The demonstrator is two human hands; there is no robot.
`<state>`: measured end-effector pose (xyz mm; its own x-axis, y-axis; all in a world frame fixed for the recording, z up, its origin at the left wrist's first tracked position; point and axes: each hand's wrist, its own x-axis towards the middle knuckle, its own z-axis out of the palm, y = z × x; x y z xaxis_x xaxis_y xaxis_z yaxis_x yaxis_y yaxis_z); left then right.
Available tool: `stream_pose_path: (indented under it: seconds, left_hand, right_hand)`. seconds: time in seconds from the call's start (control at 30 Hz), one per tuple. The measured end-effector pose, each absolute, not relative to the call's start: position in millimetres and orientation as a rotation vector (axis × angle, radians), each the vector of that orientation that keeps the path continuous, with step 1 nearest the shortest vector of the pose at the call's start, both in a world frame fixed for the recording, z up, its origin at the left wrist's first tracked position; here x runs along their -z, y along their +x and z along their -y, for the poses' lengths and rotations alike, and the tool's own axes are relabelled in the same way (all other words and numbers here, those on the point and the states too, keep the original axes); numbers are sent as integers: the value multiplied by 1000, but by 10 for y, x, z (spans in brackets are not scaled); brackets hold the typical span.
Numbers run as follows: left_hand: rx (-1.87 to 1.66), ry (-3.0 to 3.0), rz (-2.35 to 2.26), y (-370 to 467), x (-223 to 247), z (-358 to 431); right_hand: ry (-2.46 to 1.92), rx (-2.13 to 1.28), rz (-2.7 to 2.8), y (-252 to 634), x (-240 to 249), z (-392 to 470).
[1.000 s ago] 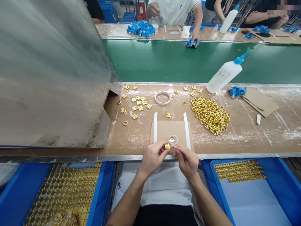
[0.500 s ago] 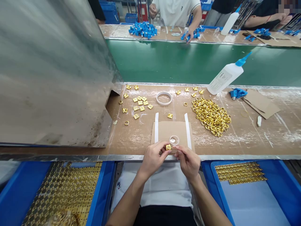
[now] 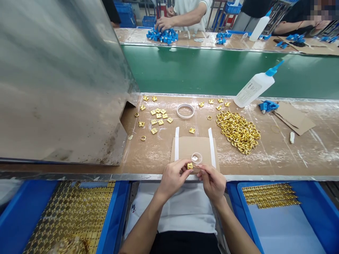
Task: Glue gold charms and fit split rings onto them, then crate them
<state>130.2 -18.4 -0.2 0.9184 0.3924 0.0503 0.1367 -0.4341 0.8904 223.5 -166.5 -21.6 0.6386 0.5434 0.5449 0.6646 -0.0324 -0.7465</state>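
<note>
Between the thumb and fingers of my left hand [image 3: 172,177] is a small square gold-coloured piece [image 3: 190,165]. My right hand [image 3: 213,180] pinches a thin stick [image 3: 195,167], its tip at the right side of the gold piece; whether they touch is too small to tell. Just beyond my fingertips a small clear round dish [image 3: 201,157] rests on a cardboard pad [image 3: 194,144] taped down with white strips. More square gold pieces [image 3: 158,115] lie scattered at the left and back. A heap of gold rings [image 3: 238,132] lies to the right.
A large metal housing [image 3: 66,88] blocks the left. White tape roll [image 3: 185,117], tilted bottle [image 3: 254,89] and blue clip-like item [image 3: 268,106] are on the bench. Blue trays [image 3: 321,208] with gold strips flank my lap. Across the green belt [image 3: 201,68], a co-worker's hand [image 3: 164,24] reaches into blue parts.
My hands stay nearly in place with the gold piece and stick. Across the belt, the co-worker has leaned left, the hand moving from the right-hand blue parts to the left heap.
</note>
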Motion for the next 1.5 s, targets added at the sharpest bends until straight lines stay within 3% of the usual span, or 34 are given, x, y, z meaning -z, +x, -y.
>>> stream_pose_path:
  seconds: [1.5]
  left_hand:
    - [-349,2017,-358,1307,21,190]
  right_hand:
    - [-1627,195,1055,2231,212,1634]
